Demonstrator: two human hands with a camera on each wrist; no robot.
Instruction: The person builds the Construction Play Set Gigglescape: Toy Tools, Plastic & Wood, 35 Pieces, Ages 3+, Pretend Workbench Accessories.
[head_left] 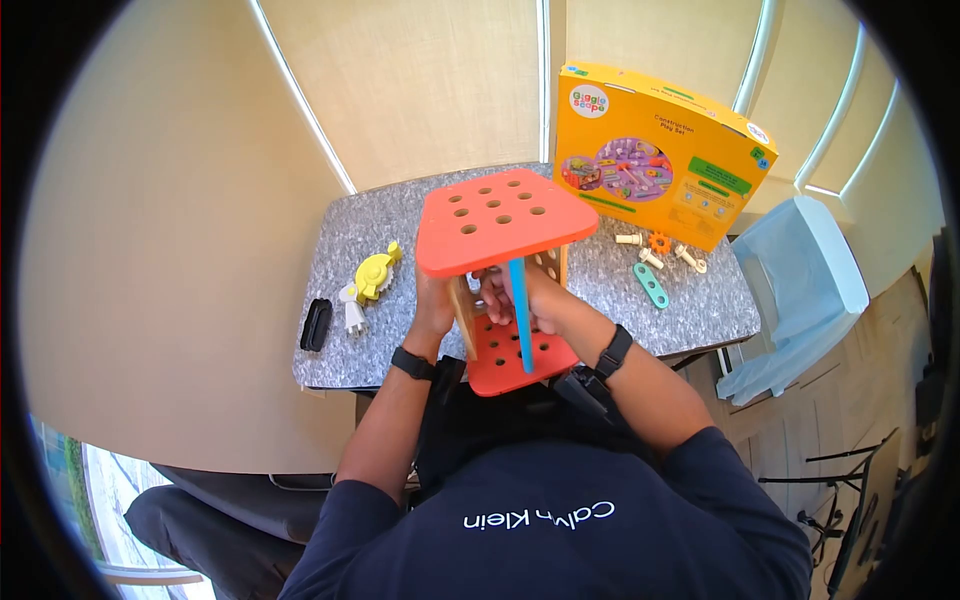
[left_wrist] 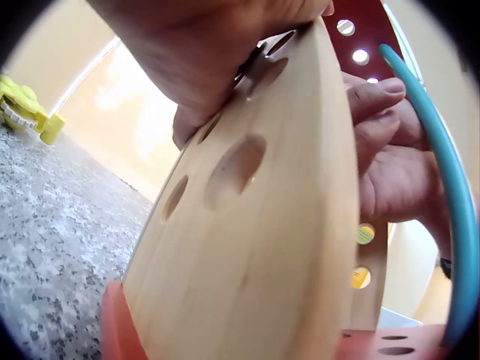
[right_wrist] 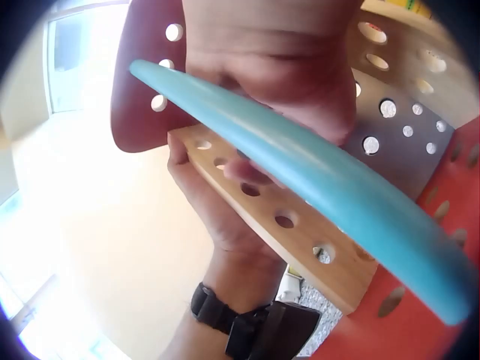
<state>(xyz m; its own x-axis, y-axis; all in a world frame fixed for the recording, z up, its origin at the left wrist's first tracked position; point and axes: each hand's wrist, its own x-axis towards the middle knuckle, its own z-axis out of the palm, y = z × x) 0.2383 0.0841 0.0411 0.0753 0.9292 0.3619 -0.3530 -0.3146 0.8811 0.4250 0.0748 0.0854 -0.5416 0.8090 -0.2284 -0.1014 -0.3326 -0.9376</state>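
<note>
A toy workbench of red boards and wooden side panels stands upright between my hands, its red top board full of holes. My left hand grips the left wooden panel from outside, fingers round its edge. Reaching inside the frame behind a blue rod, my right hand has its fingers bent close to that panel's inner face. One fingertip shows beside the panel's holes in the right wrist view. I cannot tell whether the right fingers hold anything. The red lower board lies below.
On the grey speckled table, a yellow toy saw, a light grey toy piece and a black case lie left. Cream bolts, an orange gear and a green strip lie right, before a yellow box.
</note>
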